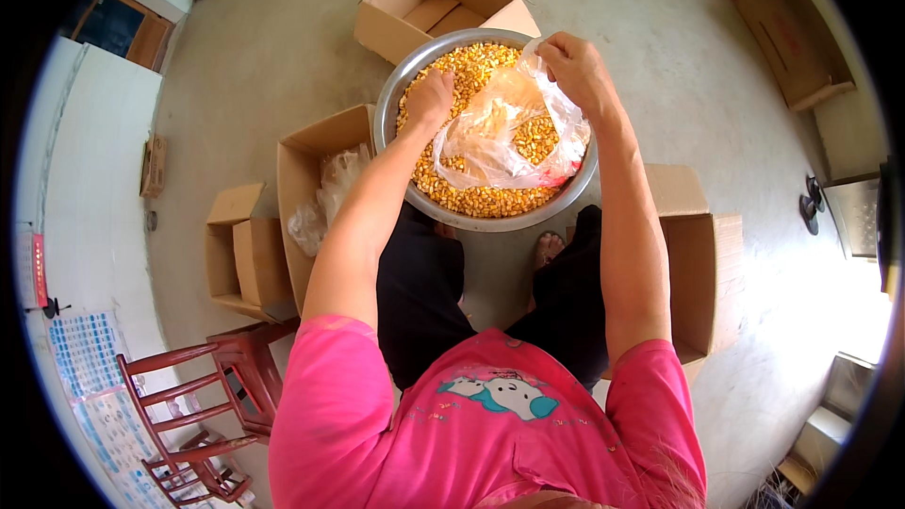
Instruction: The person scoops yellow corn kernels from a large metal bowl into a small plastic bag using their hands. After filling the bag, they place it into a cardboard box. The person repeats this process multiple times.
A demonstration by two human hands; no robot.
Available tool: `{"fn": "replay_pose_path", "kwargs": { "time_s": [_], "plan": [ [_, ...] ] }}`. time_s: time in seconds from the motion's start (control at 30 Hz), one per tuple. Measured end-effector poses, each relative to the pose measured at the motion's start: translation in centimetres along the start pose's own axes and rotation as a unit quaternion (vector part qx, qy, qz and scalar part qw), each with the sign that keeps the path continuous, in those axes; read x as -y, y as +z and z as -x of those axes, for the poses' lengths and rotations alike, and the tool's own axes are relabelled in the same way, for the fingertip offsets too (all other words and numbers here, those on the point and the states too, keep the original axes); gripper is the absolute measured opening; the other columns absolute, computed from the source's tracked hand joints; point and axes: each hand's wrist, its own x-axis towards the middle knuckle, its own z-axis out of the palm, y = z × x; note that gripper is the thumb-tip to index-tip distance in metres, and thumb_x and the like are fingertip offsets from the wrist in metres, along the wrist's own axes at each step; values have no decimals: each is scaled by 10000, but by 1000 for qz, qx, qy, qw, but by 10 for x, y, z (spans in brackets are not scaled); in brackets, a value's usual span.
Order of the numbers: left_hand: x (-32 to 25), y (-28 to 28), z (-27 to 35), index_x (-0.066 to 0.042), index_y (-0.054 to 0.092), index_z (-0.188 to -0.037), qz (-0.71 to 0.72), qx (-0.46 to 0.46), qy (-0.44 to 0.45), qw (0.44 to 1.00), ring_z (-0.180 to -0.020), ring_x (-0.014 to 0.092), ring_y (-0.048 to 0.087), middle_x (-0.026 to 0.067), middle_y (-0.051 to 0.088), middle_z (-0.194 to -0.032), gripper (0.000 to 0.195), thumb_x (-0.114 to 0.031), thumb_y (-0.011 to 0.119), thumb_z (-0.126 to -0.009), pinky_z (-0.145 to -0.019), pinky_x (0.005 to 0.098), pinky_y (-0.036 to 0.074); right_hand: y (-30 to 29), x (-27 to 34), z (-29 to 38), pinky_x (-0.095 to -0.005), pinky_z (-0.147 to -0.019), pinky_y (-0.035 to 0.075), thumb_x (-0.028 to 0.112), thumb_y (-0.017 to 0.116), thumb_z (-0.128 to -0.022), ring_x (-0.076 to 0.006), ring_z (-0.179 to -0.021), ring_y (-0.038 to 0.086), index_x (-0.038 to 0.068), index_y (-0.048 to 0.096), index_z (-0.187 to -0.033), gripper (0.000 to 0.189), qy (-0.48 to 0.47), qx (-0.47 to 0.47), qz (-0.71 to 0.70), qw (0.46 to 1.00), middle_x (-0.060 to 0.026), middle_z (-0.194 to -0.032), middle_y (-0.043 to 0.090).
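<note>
Before me, above my knees in the view, a wide metal basin point(495, 223) is filled with yellow corn kernels point(481, 60). A clear plastic bag point(488, 138) with a red patch lies spread over the kernels, its mouth partly raised. Some corn shows through and inside it. My right hand point(576, 67) pinches the bag's upper edge near the basin's far right rim. Over the left part of the corn, my left hand point(428, 100) has its fingers curled down beside the bag. Whether it holds kernels is hidden.
An open cardboard box point(392, 25) stands beyond the basin. Another box point(322, 138) at left holds crumpled plastic bags point(343, 180), with a smaller box point(258, 254) beside it. One more box point(728, 283) stands at right. A red wooden chair point(247, 360) is at lower left.
</note>
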Motion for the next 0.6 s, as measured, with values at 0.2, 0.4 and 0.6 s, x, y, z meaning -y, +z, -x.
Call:
{"fn": "replay_pose_path", "kwargs": {
  "time_s": [0.2, 0.4, 0.6],
  "plan": [
    [-54, -62, -12, -31, 617, -938, 344, 191, -122, 911, -711, 194, 618, 89, 636, -792, 413, -388, 415, -990, -664, 322, 489, -9, -14, -4, -327, -581, 456, 201, 547, -832, -167, -573, 540, -28, 597, -762, 245, -28, -27, 25, 999, -107, -603, 577],
    [-86, -35, 26, -51, 609, -914, 220, 279, 196, 914, -671, 173, 595, 61, 617, -724, 369, -380, 449, -965, -637, 323, 467, -12, -16, -6, -321, -575, 451, 192, 544, -834, -151, -572, 533, -22, 607, -773, 232, 0, -26, -21, 999, -96, -595, 563],
    [-115, 21, 35, -10, 633, -983, 104, 275, 130, 947, -870, 363, 643, 231, 662, -918, 327, -292, 488, -903, -814, 437, 488, -9, 2, 4, -321, -578, 446, 192, 553, -836, -162, -563, 512, -31, 608, -784, 235, -6, -16, -11, 1000, -97, -600, 564]
  ]
}}
